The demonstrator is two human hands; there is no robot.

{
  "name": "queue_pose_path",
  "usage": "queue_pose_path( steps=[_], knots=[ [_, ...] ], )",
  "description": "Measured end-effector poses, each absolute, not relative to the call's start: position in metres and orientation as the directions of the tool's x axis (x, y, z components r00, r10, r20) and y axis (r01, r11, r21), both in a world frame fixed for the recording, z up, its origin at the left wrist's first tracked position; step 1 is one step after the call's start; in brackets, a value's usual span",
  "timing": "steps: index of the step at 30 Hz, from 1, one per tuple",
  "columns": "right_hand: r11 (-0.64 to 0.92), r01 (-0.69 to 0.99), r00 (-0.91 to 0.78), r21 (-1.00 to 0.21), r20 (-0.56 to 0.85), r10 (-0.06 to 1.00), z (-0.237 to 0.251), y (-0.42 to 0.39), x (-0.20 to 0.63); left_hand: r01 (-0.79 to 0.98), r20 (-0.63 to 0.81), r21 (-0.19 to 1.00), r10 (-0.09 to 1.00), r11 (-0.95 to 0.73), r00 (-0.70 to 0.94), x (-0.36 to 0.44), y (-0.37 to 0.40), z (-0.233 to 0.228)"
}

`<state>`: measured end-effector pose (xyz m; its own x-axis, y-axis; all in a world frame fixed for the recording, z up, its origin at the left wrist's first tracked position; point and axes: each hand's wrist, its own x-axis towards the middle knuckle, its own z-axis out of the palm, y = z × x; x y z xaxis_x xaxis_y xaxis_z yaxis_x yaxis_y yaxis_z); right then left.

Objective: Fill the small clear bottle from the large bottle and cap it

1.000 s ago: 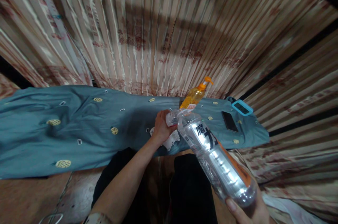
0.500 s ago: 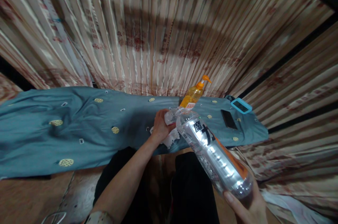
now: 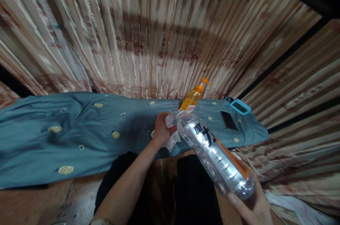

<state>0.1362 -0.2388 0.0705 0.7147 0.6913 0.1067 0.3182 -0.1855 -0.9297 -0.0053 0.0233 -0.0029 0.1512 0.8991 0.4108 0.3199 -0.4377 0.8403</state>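
Gripping the tilted clear bottle by its base, right hand fingers clamped; left hand fingers clutching white cloth at its neck.

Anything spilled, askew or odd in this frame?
No spill shows. The big clear bottle is tipped, mouth down onto a white cloth bunched in the left hand; the right hand holds its base.

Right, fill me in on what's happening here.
A person tips a large clear bottle with the right hand gripping its base, the mouth pointing at a white cloth bunched in the left hand. Both are over a blue sheet. An orange pump bottle, a black phone and a blue-cased device lie farther along the sheet.
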Motion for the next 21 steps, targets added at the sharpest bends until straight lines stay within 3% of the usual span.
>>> queue_pose_path(
  steps=[21],
  knots=[
    [-0.188, 0.292, 0.725, -0.938, 0.089, 0.683, 0.0794, -0.2369, 0.1317, 0.338, 0.414, 0.834, 0.899, -0.437, 0.142, -0.0041, 0.0236, -0.0039]
  ],
)
